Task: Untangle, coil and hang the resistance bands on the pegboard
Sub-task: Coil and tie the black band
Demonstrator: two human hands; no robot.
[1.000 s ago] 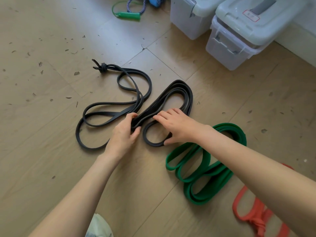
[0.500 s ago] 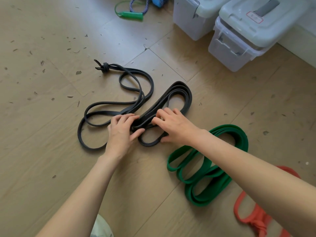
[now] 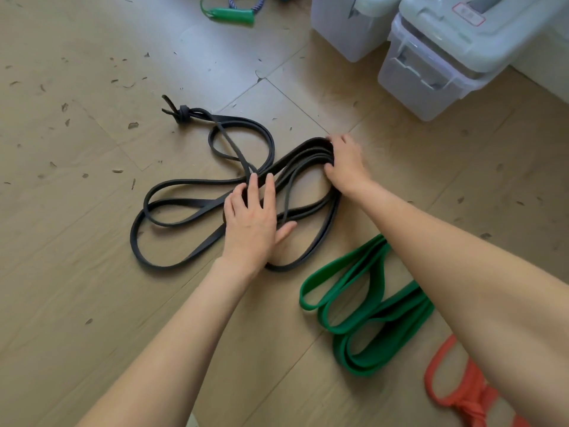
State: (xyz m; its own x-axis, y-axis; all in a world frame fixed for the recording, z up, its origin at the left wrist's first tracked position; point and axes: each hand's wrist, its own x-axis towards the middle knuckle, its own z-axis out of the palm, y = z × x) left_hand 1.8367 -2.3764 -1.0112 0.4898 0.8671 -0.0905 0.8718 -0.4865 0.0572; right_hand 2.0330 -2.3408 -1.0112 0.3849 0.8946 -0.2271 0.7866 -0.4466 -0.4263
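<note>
A long black resistance band (image 3: 172, 192) lies in loose loops on the wooden floor, with a knot (image 3: 184, 114) at its far left end. My left hand (image 3: 251, 223) presses flat on the crossing of strands in the middle, fingers spread. My right hand (image 3: 346, 164) grips the far end of the stacked loops on the right. A green band (image 3: 363, 306) lies folded near my right forearm. An orange band (image 3: 452, 392), knotted, sits at the lower right, partly hidden by that arm.
Two lidded translucent storage boxes (image 3: 431, 57) stand at the top right. A green-handled skipping rope (image 3: 234, 13) lies at the top edge. The floor is speckled with small bits of debris. No pegboard is in view.
My right hand has slid away from the left hand to the far end of the black loops, and the loop has stretched out longer. My left hand has flattened onto the crossing.
</note>
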